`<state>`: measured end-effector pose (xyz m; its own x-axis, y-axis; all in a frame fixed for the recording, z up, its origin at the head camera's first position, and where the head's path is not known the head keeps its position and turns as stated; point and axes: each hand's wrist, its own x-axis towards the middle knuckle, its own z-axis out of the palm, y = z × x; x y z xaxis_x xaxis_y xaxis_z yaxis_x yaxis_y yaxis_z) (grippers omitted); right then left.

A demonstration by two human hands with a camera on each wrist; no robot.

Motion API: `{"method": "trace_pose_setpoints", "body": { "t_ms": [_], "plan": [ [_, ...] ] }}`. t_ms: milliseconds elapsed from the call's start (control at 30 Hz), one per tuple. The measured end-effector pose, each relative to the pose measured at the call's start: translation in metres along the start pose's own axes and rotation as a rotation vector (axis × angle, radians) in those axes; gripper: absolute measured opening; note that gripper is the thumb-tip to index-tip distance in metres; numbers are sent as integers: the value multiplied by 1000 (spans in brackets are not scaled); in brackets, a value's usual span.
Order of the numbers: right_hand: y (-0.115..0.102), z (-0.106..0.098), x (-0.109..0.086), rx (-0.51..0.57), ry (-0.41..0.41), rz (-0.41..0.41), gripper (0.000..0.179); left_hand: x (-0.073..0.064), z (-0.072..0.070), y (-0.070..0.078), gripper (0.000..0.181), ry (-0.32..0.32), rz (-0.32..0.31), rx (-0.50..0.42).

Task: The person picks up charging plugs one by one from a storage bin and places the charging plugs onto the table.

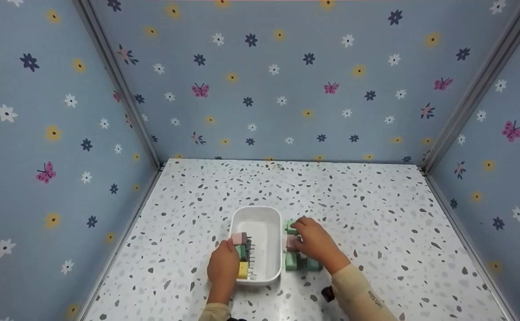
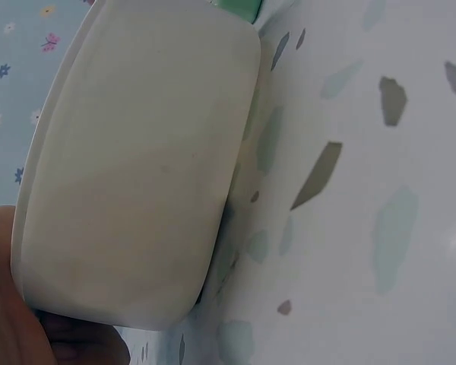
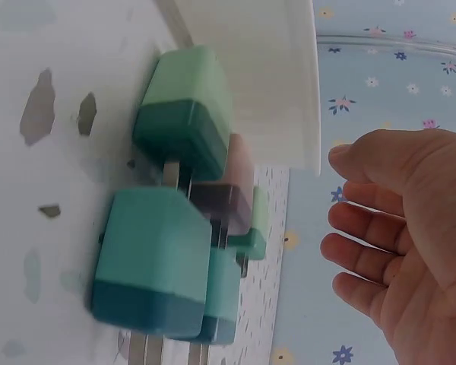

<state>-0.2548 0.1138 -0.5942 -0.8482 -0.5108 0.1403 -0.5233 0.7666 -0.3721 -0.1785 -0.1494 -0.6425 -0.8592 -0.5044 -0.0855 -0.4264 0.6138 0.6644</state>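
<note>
At the left side of a white plastic bin (image 1: 266, 232), my left hand (image 1: 224, 264) grips the rim; the left wrist view shows fingers around the bin's end (image 2: 137, 167). Inside, along the left wall, lie two-pronged plugs: a pink plug (image 1: 239, 238) uppermost, a green plug (image 1: 241, 252) and a yellow plug (image 1: 243, 270), prongs pointing right. My right hand (image 1: 317, 240) hovers over several more plugs right of the bin, fingers loosely bent and holding nothing. Below it are a light green plug (image 3: 186, 114), a teal plug (image 3: 152, 255) and a pink plug (image 3: 232, 179).
A white speckled tabletop (image 1: 366, 214) lies under everything. Flowered blue panels (image 1: 282, 84) stand at the back and both sides, with grey metal rails (image 1: 121, 84) at the corners. A small dark object (image 1: 328, 294) shows beside the right sleeve.
</note>
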Motion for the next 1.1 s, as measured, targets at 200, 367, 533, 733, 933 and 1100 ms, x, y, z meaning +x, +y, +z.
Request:
{"method": "trace_pose_setpoints", "body": {
  "t_ms": [200,367,533,733,933,1100],
  "plan": [
    [-9,3,5,7,14,-28,39,1,0,0,44,4,1,5],
    [-19,7,8,-7,32,-69,39,2,-2,0,43,6,15,3],
    [-31,12,12,-33,27,-92,40,1,-4,0,44,-2,13,-3],
    [-47,17,15,-37,3,-96,40,0,-3,0,44,0,-12,-5],
    [-56,23,18,-39,-28,-96,40,0,-1,0,44,5,-4,-2],
    [-62,28,19,-34,-20,-118,41,0,0,-1,44,11,8,2]
  ]
}}
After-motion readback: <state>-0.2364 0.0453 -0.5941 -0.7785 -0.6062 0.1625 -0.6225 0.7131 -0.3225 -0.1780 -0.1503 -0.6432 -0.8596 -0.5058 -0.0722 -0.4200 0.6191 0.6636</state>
